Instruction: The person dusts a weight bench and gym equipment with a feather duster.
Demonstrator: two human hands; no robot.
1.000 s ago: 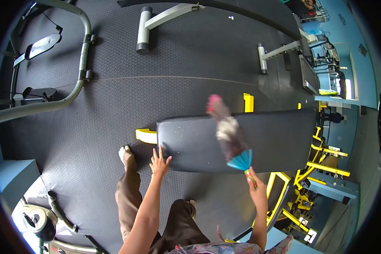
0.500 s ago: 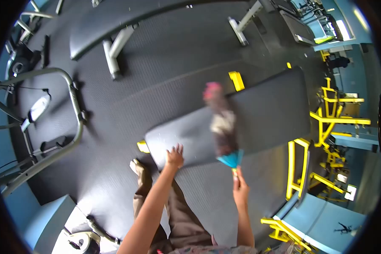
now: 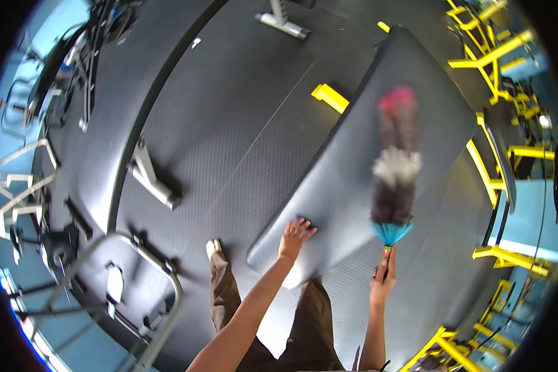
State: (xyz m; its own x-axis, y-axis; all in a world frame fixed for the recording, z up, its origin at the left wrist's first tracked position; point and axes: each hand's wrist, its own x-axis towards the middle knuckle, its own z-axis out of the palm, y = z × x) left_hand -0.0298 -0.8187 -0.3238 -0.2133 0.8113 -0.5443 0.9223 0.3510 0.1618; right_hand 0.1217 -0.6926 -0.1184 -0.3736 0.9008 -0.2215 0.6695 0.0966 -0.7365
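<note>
Hands at lower centre of the frame: your left hand (image 3: pixel 294 234) lies open, fingers spread, on the near end of the padded bench (image 3: pixel 353 149) — your right hand (image 3: pixel 383 279) is closed round the handle of a feather duster (image 3: pixel 395 167), whose blurred feathers lie over the bench pad, right of centre.

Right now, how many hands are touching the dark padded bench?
1. The left hand rests flat on the dark padded bench near its end; the right hand grips the feather duster handle.
</note>
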